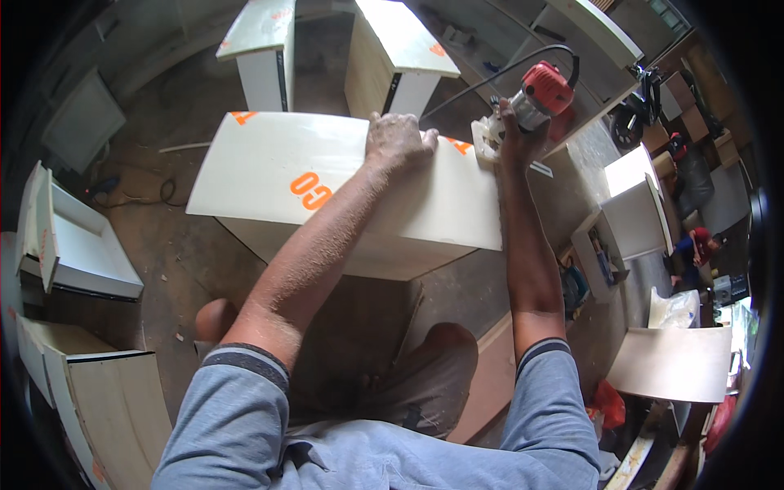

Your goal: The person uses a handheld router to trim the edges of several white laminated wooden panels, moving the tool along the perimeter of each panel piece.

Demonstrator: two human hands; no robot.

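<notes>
A box-shaped cabinet (269,171) lies before me, its pale top panel marked with orange print. My left hand (398,140) rests at the far edge of that panel, fingers curled over it and gripping; wood dust coats the hand and forearm. At the panel's right end, my right hand (523,140) is wrapped around a trim router (545,88) with a red motor cap and silver body. The router's pale base touches or sits very near the panel's right edge; its bit cannot be made out. A black cord leaves the red cap and runs behind the cabinet.
Two more cabinet boxes stand beyond, one left (260,37) and one right (404,37). An open drawer-like box (90,245) and another cabinet (122,408) are at the left. Curved panels (674,363) are stacked at the right, where a person in red (698,245) appears farther off.
</notes>
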